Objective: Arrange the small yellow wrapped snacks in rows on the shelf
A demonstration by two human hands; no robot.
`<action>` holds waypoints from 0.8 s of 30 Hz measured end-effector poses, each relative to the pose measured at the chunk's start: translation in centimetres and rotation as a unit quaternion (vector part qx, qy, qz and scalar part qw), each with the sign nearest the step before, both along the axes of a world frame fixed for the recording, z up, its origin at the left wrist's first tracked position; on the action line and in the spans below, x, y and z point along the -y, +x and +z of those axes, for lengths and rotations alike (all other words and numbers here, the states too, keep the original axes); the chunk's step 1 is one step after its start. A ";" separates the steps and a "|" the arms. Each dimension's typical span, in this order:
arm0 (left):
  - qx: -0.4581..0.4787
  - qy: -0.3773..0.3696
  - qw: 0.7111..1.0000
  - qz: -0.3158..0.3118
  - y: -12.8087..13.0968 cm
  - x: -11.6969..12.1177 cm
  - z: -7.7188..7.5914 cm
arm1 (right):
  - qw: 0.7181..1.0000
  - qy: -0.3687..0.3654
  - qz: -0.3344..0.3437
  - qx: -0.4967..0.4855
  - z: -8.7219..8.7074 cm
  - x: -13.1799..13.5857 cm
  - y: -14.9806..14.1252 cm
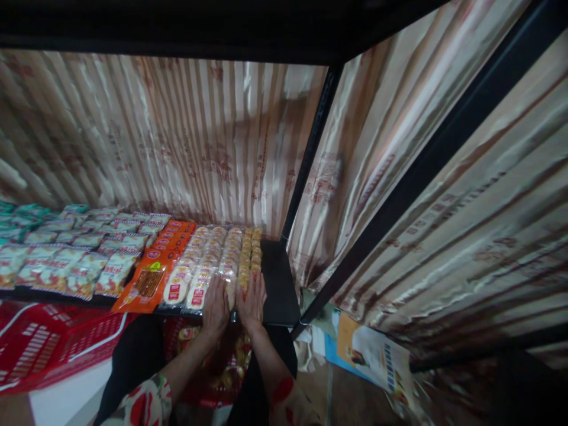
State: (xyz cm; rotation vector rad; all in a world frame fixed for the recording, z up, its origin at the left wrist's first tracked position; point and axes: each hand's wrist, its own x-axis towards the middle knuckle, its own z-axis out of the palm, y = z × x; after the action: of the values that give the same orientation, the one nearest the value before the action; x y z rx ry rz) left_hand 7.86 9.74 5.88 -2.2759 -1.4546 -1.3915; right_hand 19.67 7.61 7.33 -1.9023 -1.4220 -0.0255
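Observation:
My left hand (pixel 216 306) rests at the front of the shelf, fingers stretched out against the rows of clear-wrapped round white crackers (pixel 202 260). Close beside it, my right hand (pixel 252 300) lies with extended fingers along the front right side of the small gold-wrapped snacks (pixel 249 251). The hands are slightly apart, with the front of the gold row between them. Left of the crackers stand overlapping orange snack packets (pixel 153 278). The undersides of both hands are hidden.
White snack packets (pixel 118 272) and green packets (pixel 26 216) fill the left of the black shelf (pixel 277 284). Dark posts (pixel 315 148) and striped curtains (pixel 199 136) enclose the back and right. Below are a red basket (pixel 66 343) and a printed carton (pixel 368 349).

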 end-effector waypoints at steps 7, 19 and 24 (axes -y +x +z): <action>-0.036 0.004 0.999 0.005 1.1 -1.7 1.0 | 0.999 0.005 -0.010 -0.036 0.1 -0.1 0.2; -0.086 0.000 0.996 0.019 1.6 -1.5 1.7 | 0.994 -0.007 -0.043 -0.101 0.2 -1.1 1.0; -0.089 -0.001 0.996 0.018 1.6 -1.7 1.5 | 0.994 -0.029 -0.021 -0.100 0.6 -2.1 1.6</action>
State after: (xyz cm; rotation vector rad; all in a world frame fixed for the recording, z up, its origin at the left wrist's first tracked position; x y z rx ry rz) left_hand 9.43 11.41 7.42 -2.2955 -1.4348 -1.1455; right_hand 21.23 9.69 7.89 -1.9237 -1.2597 0.1825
